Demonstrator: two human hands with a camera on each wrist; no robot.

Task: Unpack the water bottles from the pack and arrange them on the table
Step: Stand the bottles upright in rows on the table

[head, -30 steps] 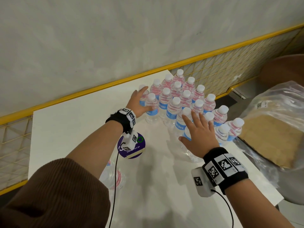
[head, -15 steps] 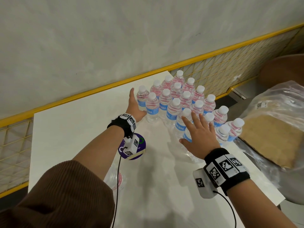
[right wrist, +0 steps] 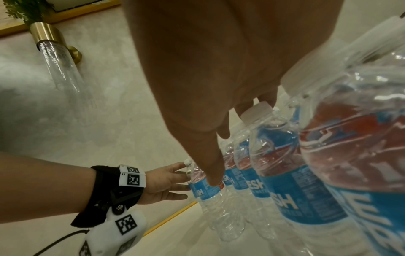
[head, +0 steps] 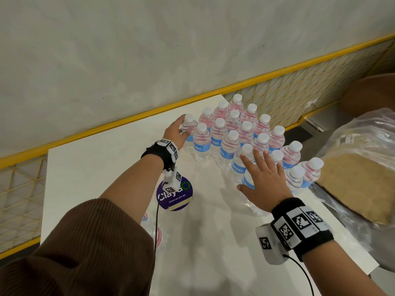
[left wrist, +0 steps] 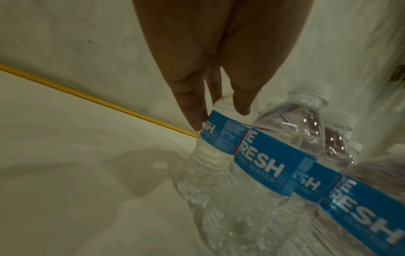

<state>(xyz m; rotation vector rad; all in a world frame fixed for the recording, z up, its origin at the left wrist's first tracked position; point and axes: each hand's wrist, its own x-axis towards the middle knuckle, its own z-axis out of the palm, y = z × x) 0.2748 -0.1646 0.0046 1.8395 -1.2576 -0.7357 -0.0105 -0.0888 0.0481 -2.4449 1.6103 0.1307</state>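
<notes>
Pale, glossy and lightly veined, the counter [head: 111,167] runs along a rough plaster wall edged by a yellow mesh rail [head: 277,86]. Clear ribbed water bottles [head: 245,133] with white caps and blue labels stand upright in tight rows at its far right corner. The left hand [head: 175,133] now curls around the leftmost bottle [head: 189,133], fingers [left wrist: 190,110] at its shoulder and label; half a second ago it lay flat beside it. The right hand [head: 264,180] stays spread, fingers straight over the near bottles, apparently touching them. A round purple sticker [head: 174,194] lies near the left wrist. Crinkled plastic wrap [head: 359,146] sits just right of the counter.
</notes>
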